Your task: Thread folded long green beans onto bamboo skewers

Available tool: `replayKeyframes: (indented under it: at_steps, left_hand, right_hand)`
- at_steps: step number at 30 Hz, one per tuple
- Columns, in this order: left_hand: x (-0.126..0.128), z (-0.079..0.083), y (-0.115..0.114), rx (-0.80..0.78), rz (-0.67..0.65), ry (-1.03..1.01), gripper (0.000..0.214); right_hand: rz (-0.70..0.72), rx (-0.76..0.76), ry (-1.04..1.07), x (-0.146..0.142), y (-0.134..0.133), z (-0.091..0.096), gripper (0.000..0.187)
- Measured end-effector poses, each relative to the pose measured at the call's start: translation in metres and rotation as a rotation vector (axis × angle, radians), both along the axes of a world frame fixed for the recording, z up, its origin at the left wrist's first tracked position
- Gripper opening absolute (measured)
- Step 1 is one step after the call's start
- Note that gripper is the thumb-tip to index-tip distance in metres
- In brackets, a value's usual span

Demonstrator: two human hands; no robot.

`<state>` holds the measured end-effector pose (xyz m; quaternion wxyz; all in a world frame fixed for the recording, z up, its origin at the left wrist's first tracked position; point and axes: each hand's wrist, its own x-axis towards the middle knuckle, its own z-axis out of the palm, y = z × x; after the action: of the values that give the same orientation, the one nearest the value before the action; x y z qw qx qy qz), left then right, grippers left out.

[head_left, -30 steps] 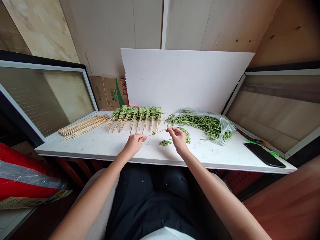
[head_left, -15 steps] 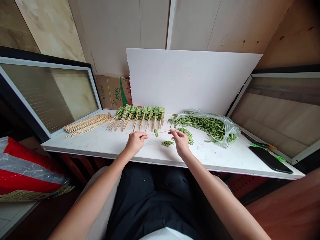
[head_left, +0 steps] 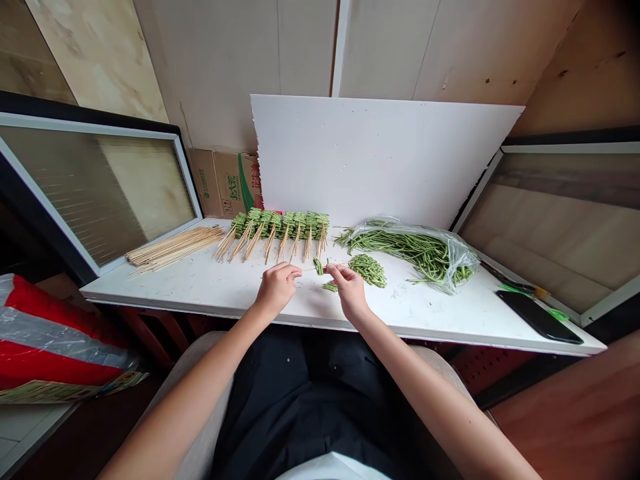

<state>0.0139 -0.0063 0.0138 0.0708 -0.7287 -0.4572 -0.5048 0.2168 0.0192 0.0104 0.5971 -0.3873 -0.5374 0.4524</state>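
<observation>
A thin wooden skewer [head_left: 309, 269] is held level above the table between my hands. My left hand [head_left: 276, 287] is closed around its left end. A few cut green bean pieces [head_left: 319, 267] are threaded crosswise near its middle. My right hand [head_left: 347, 287] pinches another bean piece on the skewer, just right of the threaded ones; its fingers partly hide it. Behind my right hand lies a pile of cut green bean pieces [head_left: 369, 270]. A smaller row of cut pieces [head_left: 330, 287] on the table is partly covered by that hand.
Finished bean skewers [head_left: 295, 227] are stacked at the back, sticks facing me. Bare skewers [head_left: 175, 248] lie at left. A plastic bag of long green beans [head_left: 425, 257] sits at right, with a black phone [head_left: 539, 316] and scissors [head_left: 510, 280] beyond. A white board [head_left: 385, 160] stands behind.
My right hand has moved left along the skewer with a bean piece, close to the threaded pieces. The skewer's tip now sticks out past the right hand. My left hand has barely moved.
</observation>
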Motion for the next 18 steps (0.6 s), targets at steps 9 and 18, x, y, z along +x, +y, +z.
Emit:
replayKeyframes:
  at_steps: [9, 18]
  left_hand:
    - [0.002, -0.001, -0.001, -0.033, -0.005, -0.002, 0.024]
    - [-0.015, -0.006, 0.011, -0.088, 0.053, -0.062, 0.021]
  right_hand:
    - [0.035, -0.051, 0.034, -0.005, 0.002, -0.005, 0.036]
    - [-0.062, 0.283, -0.692, 0.049, 0.039, -0.003, 0.024]
